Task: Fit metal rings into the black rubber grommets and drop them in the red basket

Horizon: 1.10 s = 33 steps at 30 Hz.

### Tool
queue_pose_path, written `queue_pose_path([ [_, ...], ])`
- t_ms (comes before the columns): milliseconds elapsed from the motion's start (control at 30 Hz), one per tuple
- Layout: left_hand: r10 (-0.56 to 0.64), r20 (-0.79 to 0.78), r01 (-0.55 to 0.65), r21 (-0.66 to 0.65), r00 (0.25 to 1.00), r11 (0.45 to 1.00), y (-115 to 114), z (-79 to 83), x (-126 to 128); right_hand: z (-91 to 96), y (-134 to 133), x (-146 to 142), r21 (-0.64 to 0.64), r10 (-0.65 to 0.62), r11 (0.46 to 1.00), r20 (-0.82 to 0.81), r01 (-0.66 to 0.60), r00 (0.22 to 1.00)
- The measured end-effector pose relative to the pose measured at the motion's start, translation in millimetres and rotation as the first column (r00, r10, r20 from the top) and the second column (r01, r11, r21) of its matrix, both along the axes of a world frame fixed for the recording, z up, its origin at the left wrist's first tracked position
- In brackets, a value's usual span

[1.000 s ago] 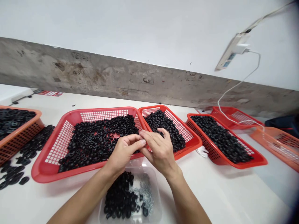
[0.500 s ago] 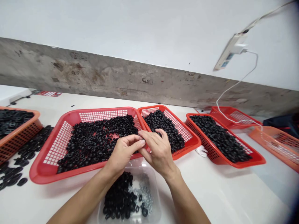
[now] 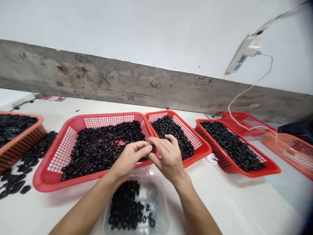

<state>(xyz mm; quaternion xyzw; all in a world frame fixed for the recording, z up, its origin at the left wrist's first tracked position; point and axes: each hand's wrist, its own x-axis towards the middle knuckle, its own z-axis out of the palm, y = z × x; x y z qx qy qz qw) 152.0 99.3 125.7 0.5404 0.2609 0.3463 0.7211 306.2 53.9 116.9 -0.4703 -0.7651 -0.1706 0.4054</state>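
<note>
As I watch from afar, my left hand (image 3: 129,160) and right hand (image 3: 167,160) curl narrowly together above the black rubber rings (image 3: 102,147) in a red plastic basket (image 3: 80,179); I cannot tell whether they hold anything. A clear plastic tray (image 3: 164,209) sits just below.

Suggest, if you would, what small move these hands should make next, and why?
Probably the left hand and right hand should lower whatever their fingertips pinch into the clear plastic tray. It seems small and dark, though it is hard to make out, and it sits above the red basket's rim. The tray just below holds black rubber rings beside silver metal pieces.
</note>
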Motion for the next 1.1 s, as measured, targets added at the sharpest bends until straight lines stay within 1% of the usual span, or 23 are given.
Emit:
queue_pose_path([
  [67,-0.036,-0.011,0.036,0.02,0.999,0.999,1.3,0.2,-1.6,0.4,-0.2,1.5,-0.01,0.005,1.0,0.004,-0.005,1.0],
  [167,-0.056,-0.007,0.056,0.047,0.998,0.997,1.7,-0.5,-2.6,1.5,-0.5,3.0,-0.028,0.022,0.999,0.032,-0.021,0.999],
  [333,-0.009,-0.026,0.01,0.072,1.0,0.997,-0.5,-2.8,-0.2,1.5,0.7,5.7,-0.044,0.057,0.998,0.067,-0.054,0.996],
  [467,0.015,-0.025,-0.013,0.103,1.0,0.995,-2.7,-2.6,1.0,-1.2,3.2,8.5,-0.056,0.105,0.993,0.031,-0.104,0.994],
  [567,0.009,-0.023,-0.006,0.12,1.0,0.993,-3.2,-3.1,1.2,-2.7,4.2,11.8,-0.062,0.144,0.988,0.0,-0.143,0.99],
  [633,-0.011,-0.022,0.013,0.113,1.0,0.993,-2.8,-3.9,1.3,-2.6,3.9,14.0,-0.065,0.149,0.987,-0.017,-0.15,0.989],
  [733,-0.035,-0.008,0.035,0.057,0.999,0.998,-2.0,-5.2,1.9,-1.2,2.7,16.2,-0.071,0.137,0.988,-0.032,-0.139,0.99],
  [833,-0.031,0.001,0.031,0.007,1.0,1.0,-2.6,-6.3,3.2,0.7,1.2,16.5,-0.072,0.13,0.989,-0.027,-0.131,0.991],
  [933,-0.011,0.007,0.011,0.01,1.0,1.0,-4.6,-7.1,5.0,3.3,-0.9,15.7,-0.081,0.127,0.989,-0.019,-0.128,0.992],
  [1000,0.012,0.001,-0.012,0.021,1.0,1.0,-5.6,-7.7,6.1,5.9,-3.0,15.5,-0.107,0.13,0.985,-0.03,-0.132,0.991],
  [1100,0.054,-0.032,-0.054,0.009,0.998,0.998,-5.3,-8.9,7.1,10.8,-6.5,16.2,-0.2,0.154,0.965,-0.084,-0.168,0.984],
])
